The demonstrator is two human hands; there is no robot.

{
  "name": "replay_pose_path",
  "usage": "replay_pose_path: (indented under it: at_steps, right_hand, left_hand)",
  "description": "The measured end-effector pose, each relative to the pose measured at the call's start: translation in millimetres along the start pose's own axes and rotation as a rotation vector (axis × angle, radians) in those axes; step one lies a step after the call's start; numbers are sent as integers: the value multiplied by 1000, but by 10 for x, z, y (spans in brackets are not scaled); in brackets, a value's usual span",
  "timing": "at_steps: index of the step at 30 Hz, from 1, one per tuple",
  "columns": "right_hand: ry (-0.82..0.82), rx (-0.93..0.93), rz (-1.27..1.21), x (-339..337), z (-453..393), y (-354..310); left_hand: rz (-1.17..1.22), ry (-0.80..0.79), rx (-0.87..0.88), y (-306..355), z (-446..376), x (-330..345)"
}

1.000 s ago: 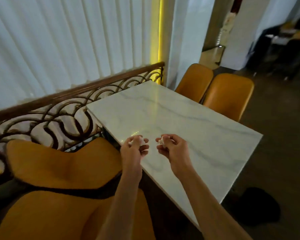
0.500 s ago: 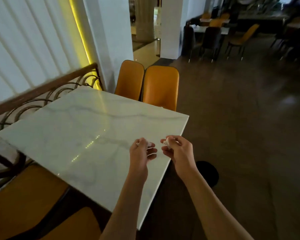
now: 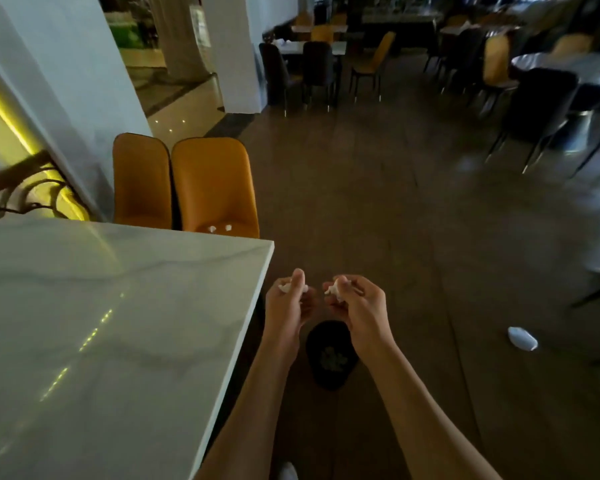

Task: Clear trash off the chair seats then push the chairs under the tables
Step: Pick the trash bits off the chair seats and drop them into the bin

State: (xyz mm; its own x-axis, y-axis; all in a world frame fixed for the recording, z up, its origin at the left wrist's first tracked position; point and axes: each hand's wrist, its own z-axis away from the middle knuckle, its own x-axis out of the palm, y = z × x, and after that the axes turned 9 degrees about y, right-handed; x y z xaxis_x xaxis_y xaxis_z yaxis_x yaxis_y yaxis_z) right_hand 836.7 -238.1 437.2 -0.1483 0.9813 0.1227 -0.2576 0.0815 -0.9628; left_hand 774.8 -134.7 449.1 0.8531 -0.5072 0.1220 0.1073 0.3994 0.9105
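Note:
My left hand [image 3: 290, 301] grips a crumpled white paper scrap [image 3: 285, 288], and my right hand [image 3: 355, 301] grips another white scrap [image 3: 332, 290]. Both hands hover side by side above a black bin [image 3: 330, 356] on the floor, which holds pale scraps. The white marble table [image 3: 101, 323] lies to my left. Two orange chairs [image 3: 215, 188] stand at its far side, and two small white scraps [image 3: 219, 228] lie on the seat of the right one.
A white pillar [image 3: 63, 84] and a metal railing [image 3: 25, 188] stand at the left. A white piece of litter [image 3: 522, 337] lies on the dark floor to the right. More tables and dark chairs [image 3: 317, 71] fill the back of the room.
The view swung right, away from the curtain and the near chairs. My hands, each still holding its scrap, moved off the tabletop to above the black bin.

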Motion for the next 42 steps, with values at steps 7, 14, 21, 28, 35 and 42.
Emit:
replay_pose_path:
  at_steps: [7,14,21,28,35,42]
  right_hand:
    - [82,4,1,-48,-971,23]
    - [152,43,12,141,-1996,43]
    - [193,176,-29,150,-2668,332]
    - [161,294,-39,-37,-3261,795]
    - [166,498,-64,-345,-3670,1506]
    - [169,631,65,-407,-3993,2714]
  left_hand:
    - [-28,-108,-62,-86,-815,759]
    - [-47,-178,-127,-45,-1740,1407]
    - [-91,-174,-195,-300,-2370,1809]
    - [-69,-70,-332,-824,-2810,2064]
    - [-41,78,-474,-1675,-3209,2102]
    - [-100,148,-553,-2754,-3743,1988]
